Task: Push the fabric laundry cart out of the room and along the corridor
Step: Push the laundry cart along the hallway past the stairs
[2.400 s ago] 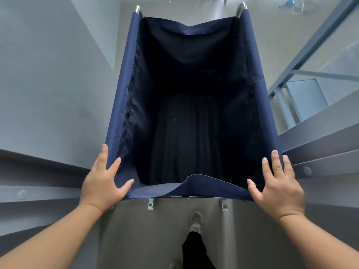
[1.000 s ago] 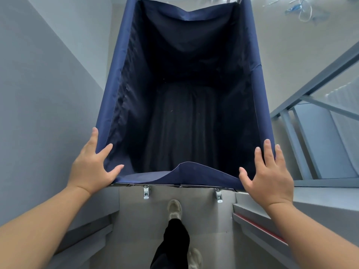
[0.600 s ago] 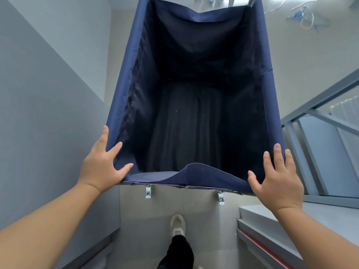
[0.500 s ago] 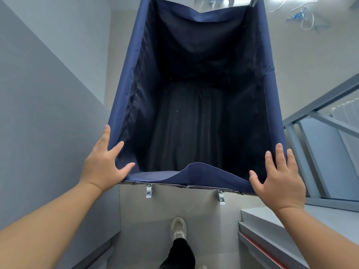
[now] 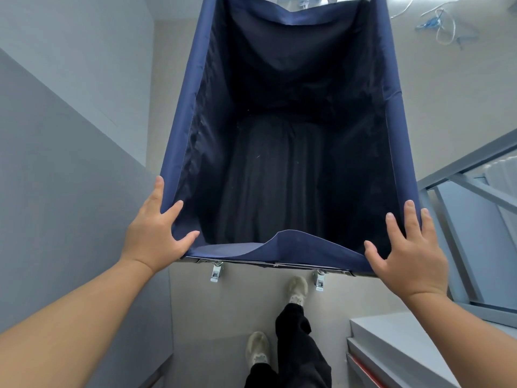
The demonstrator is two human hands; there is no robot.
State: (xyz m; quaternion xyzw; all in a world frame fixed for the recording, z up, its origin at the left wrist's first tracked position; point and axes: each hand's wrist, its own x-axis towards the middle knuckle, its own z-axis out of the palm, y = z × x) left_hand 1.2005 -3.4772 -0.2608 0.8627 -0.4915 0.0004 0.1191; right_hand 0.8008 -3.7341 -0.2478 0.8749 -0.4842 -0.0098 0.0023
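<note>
The laundry cart (image 5: 181, 107) is a deep navy fabric bin on a metal frame. It fills the middle of the view, and its dark inside holds nothing I can see. My left hand (image 5: 155, 233) presses on its near left corner, fingers spread over the rim. My right hand (image 5: 405, 253) lies the same way on the near right corner. Two metal clips (image 5: 216, 271) hang below the near rim. The cart's wheels are hidden.
A grey wall (image 5: 70, 163) runs close along the cart's left side. On the right stand a grey metal frame (image 5: 461, 169) and a grey ledge with a red edge (image 5: 405, 345). Loose cables (image 5: 436, 23) lie on the beige floor ahead right. My feet (image 5: 296, 289) are behind the cart.
The cart and I have moved forward. The grey bars on both sides slid back out of view and the left wall came close. My hands stayed on the corners while my feet stepped.
</note>
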